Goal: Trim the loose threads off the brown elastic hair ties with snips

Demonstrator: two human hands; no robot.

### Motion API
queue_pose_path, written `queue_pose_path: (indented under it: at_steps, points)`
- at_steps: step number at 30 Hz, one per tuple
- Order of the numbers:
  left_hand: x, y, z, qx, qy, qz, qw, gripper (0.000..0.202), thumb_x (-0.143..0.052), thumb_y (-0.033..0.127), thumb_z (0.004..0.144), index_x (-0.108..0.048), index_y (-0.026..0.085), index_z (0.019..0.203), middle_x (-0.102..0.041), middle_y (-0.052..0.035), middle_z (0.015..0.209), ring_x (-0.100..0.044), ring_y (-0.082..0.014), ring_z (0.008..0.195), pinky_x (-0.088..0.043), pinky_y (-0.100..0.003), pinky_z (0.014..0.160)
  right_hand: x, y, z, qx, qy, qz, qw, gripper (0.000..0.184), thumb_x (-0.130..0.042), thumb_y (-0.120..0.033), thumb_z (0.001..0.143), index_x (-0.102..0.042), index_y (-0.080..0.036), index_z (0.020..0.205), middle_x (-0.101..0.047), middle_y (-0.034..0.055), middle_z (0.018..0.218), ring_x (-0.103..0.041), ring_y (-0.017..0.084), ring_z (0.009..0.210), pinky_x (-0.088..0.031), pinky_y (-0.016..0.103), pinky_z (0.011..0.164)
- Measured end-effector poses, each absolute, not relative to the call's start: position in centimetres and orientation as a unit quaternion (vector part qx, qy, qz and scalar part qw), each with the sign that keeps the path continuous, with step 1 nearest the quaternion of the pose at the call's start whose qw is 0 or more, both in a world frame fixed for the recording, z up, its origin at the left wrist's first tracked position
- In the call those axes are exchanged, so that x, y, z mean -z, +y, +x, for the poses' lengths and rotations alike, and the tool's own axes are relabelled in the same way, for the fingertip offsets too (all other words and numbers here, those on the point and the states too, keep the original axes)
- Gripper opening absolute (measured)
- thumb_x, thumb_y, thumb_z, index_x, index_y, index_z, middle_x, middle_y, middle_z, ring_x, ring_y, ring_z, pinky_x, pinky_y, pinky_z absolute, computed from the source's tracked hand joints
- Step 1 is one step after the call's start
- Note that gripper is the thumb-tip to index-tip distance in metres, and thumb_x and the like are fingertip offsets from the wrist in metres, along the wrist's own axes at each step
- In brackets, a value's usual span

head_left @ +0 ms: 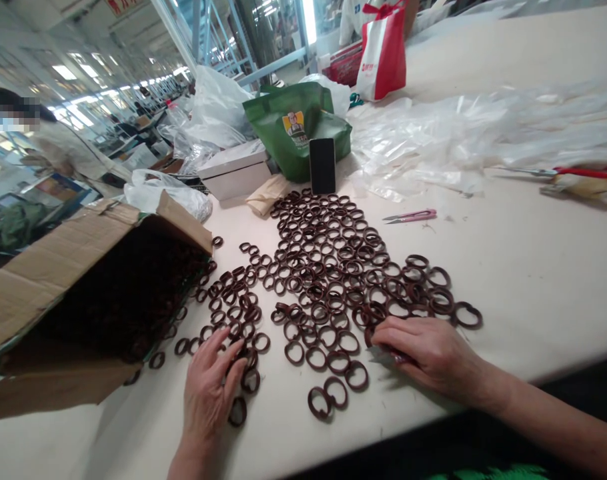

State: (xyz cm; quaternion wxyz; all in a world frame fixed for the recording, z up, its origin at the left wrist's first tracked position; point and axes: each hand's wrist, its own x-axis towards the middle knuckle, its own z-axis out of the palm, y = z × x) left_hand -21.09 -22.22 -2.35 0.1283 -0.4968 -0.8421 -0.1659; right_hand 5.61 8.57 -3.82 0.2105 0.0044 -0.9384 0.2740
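Many dark brown rings (316, 291), like small bands, lie spread in a loose heap over the pale tabletop. My left hand (209, 383) is palm-down at the heap's near left side, fingers apart and touching some rings. At the heap's near right side, my right hand (426, 353) is closed around thread snips (381, 355), whose blades point left. Its fingertips are beside several rings, and whether they also pinch one is hidden. To the left, an open cardboard box (48, 267) lies tilted with its mouth facing the heap; its dark inside holds more rings.
Pink thread snips (413, 217) lie right of the heap. Behind it are a phone (323, 167), a green bag (288, 143), a white box (236, 172) and a red-and-white bag (383, 53). Plastic sheets (448, 133) and red-handled scissors (583, 172) lie right. A person (68, 150) is far left.
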Motion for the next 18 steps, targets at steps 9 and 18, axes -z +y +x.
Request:
queue_pose_path:
  at_steps: [9, 18]
  points:
    - [1.1, -18.4, -28.3, 0.172, -0.914, -0.364, 0.049, 0.057, -0.034, 0.051, 0.097, -0.058, 0.014, 0.134, -0.046, -0.0162, 0.150, -0.042, -0.0317, 0.138, -0.033, -0.050, 0.114, 3.9, 8.7, 5.4, -0.277, -0.937, 0.004, 0.212, 0.022, -0.045, -0.012, 0.086, -0.061, -0.020, 0.099, -0.068, 0.0036, 0.089, -0.062, 0.014, 0.076, -0.040, 0.024, 0.067]
    - [2.2, -15.8, -26.7, 0.130, -0.874, -0.469, 0.000, 0.050, -0.043, 0.051, 0.094, -0.063, 0.022, 0.130, -0.051, -0.0121, 0.147, -0.045, -0.0313, 0.136, -0.034, -0.053, 0.113, 2.9, 8.7, 5.0, -0.276, -0.933, 0.012, 0.229, 0.024, -0.045, -0.008, 0.080, -0.061, -0.019, 0.095, -0.068, 0.0016, 0.084, -0.062, 0.012, 0.073, -0.040, 0.023, 0.064]
